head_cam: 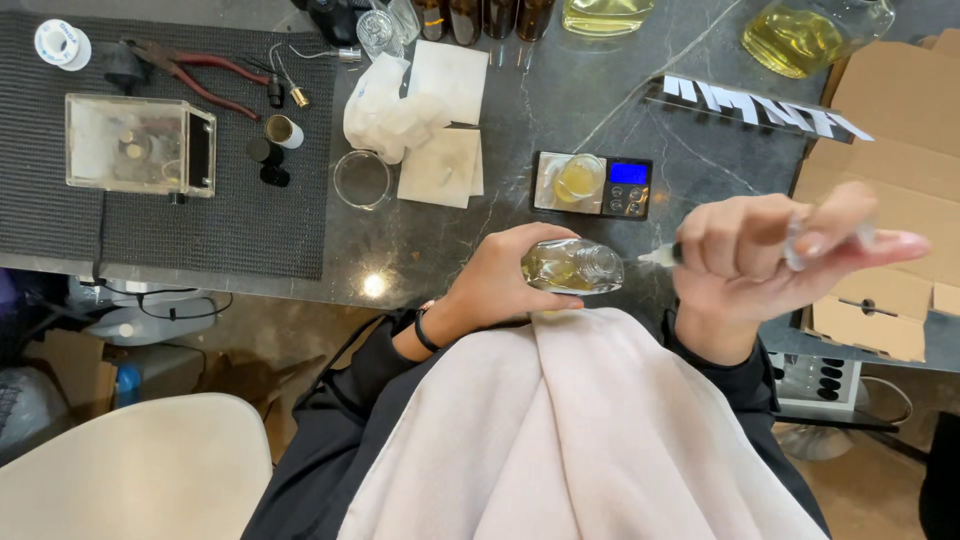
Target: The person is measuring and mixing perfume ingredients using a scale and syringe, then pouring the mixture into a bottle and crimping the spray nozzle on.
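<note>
**Bottle held on its side, syringe tip at its neck**

The left hand (497,285) is wrapped around a small clear glass bottle (572,266) holding pale yellow liquid. The bottle lies on its side, neck pointing to the person's right, just above a pale pink cloth (560,430) draped over the lap. A dark band sits on the left wrist.

The right hand (775,255) is closed around a slim clear plastic syringe (800,240), fingers curled along the barrel, thumb out at the far end. The syringe's whitish tip (655,258) points left and sits just beside the bottle's open neck; whether it touches the glass cannot be told.

Just beyond the hands, on the dark marble-patterned counter (560,110), stands a small digital pocket scale with a blue lit display (592,185); a small clear cup of yellowish liquid rests on its pan. Left of the scale lie white square pads (440,165), a crumpled white tissue (385,110) and an empty round clear glass dish (361,178).

Further left, a black ribbed mat (160,220) carries a clear plastic box (138,145), red-handled pliers (195,75), a roll of white tape (62,43) and a few small black caps.

At the far edge stand brown glass bottles (480,18) and two large clear vessels of yellow liquid (800,35). An open cardboard box (890,180) sits to the right of the right hand.
</note>
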